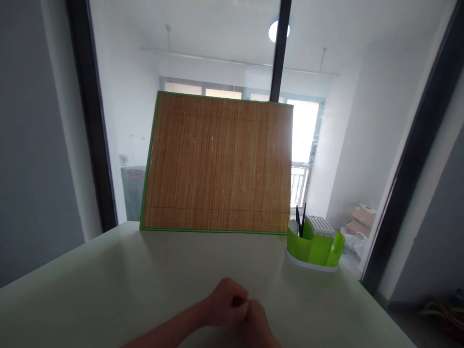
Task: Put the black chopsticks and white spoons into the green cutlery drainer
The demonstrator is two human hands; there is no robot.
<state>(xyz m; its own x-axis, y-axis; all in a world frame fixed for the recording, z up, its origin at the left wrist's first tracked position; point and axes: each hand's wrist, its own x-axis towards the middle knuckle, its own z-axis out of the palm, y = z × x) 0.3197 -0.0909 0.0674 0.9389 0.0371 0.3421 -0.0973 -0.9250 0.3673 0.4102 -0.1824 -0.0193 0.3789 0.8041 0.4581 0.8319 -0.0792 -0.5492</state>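
Left hand (pixel 225 303) and right hand (pixel 258 321) clenched together, touching, low on surface (pixel 108 290); contents of grip undeterminable. Bamboo mat (pixel 217 164) propped against glass; green holder (pixel 314 244) well apart.

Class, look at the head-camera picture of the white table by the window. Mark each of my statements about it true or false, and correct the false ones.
1. The left hand and the right hand meet over the table. True.
2. The bamboo mat lies flat on the table. False: it stands on its lower edge, propped against the glass behind.
3. The mat has a red border. False: its border is green.
4. A green holder stands at the mat's lower right corner. True.
5. The holder is lying on its side. False: it stands upright, with dark sticks poking up from it.
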